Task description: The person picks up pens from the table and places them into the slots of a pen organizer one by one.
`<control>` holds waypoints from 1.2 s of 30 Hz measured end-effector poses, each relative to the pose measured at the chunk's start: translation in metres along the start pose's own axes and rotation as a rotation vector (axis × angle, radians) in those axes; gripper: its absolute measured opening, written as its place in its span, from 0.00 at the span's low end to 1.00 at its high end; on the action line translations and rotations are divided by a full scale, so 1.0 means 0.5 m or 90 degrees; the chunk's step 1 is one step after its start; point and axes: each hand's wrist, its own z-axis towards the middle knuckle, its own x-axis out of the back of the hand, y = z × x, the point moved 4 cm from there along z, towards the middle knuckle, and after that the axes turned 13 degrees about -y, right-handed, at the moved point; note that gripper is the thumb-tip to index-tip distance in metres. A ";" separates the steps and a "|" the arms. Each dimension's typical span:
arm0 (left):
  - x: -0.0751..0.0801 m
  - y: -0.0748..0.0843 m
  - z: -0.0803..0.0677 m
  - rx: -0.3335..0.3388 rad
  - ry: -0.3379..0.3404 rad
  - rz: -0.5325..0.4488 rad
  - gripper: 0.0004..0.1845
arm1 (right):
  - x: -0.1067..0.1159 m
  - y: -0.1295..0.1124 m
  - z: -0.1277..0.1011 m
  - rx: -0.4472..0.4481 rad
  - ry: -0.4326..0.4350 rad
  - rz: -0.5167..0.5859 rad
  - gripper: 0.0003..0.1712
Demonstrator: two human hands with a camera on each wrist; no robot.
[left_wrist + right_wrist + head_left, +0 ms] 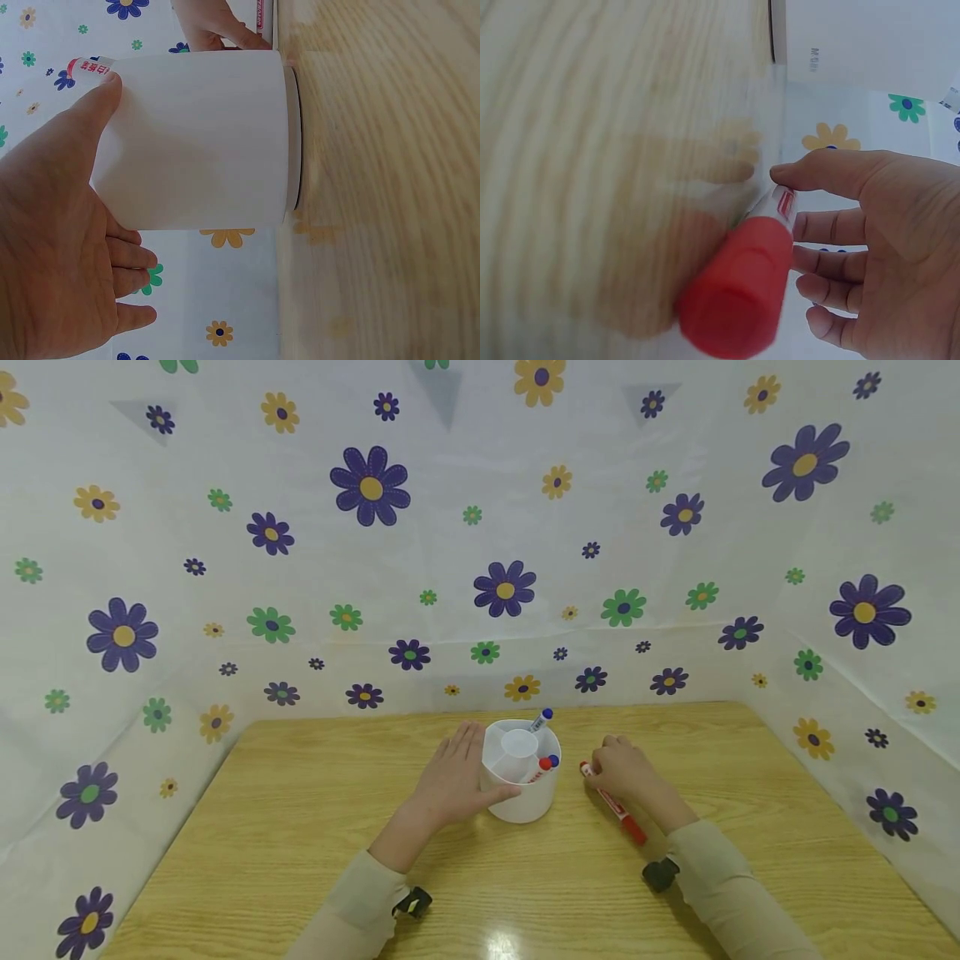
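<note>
A white round pen holder (pixel 522 802) with compartments stands upright on the table. My left hand (pixel 452 777) rests against its left side, fingers straight and thumb across the front near the rim. In the left wrist view, the left thumb (pixel 97 105) lies against the holder's wall. To the right of the holder, my right hand (pixel 624 768) pinches a red-capped whiteboard marker (pixel 621 814) near its far end. The marker's red cap (pixel 739 292) points back toward me, low over the table. Inside the holder stand a red-tipped marker (pixel 544 765) and two blue-tipped markers (pixel 546 716).
The wooden table (pixel 315 827) reaches back to a white flower-print sheet (pixel 450 552), which also hangs along both sides. A dark wrist strap device (pixel 414 902) sits on the left wrist, and a similar one (pixel 660 875) on the right.
</note>
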 end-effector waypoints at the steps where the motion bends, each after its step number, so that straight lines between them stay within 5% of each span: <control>1: 0.000 0.000 0.000 0.000 0.000 0.000 0.60 | 0.000 0.001 0.001 0.000 0.003 0.000 0.15; 21: -0.003 -0.004 0.004 -0.004 0.006 0.007 0.60 | 0.026 0.002 -0.004 -0.014 0.072 0.017 0.13; 36: -0.002 -0.004 0.002 -0.007 0.010 0.008 0.60 | 0.063 -0.010 -0.030 0.027 0.203 0.035 0.09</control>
